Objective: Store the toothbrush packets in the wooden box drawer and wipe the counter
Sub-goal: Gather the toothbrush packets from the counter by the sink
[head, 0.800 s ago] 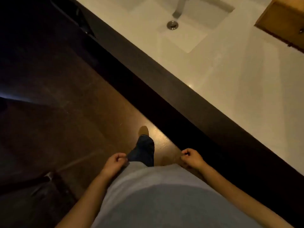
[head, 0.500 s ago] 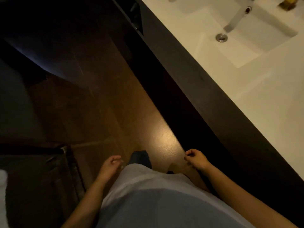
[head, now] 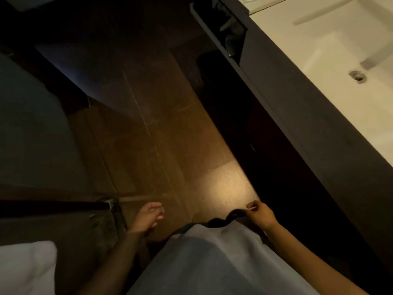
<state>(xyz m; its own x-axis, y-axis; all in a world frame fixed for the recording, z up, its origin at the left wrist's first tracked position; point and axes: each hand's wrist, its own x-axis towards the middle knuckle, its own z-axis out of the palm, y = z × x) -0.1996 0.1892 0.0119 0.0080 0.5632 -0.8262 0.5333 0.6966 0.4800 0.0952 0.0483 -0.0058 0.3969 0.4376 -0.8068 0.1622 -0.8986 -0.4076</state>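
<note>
No toothbrush packets and no wooden box show in the head view. The white counter [head: 297,52] runs along the upper right, with a sunken sink and its drain [head: 358,76]. My left hand [head: 146,218] hangs at my waist over the brown floor, fingers loose and slightly apart, holding nothing. My right hand [head: 260,213] is at the hem of my grey shirt, beside the dark vanity front [head: 319,145], with its fingers curled closed. A small pale glint sits at its fingertips; I cannot tell what it is.
A dark open recess [head: 229,35] in the vanity juts out at the top. A dark piece of furniture with a metal corner [head: 110,204] stands at the lower left, a white soft thing [head: 25,267] below it. Brown floor [head: 159,135] lies between.
My view has swung left: the counter and sink slid to the right edge and the wooden box left the frame. My left hand's fingers have loosened from a curl.
</note>
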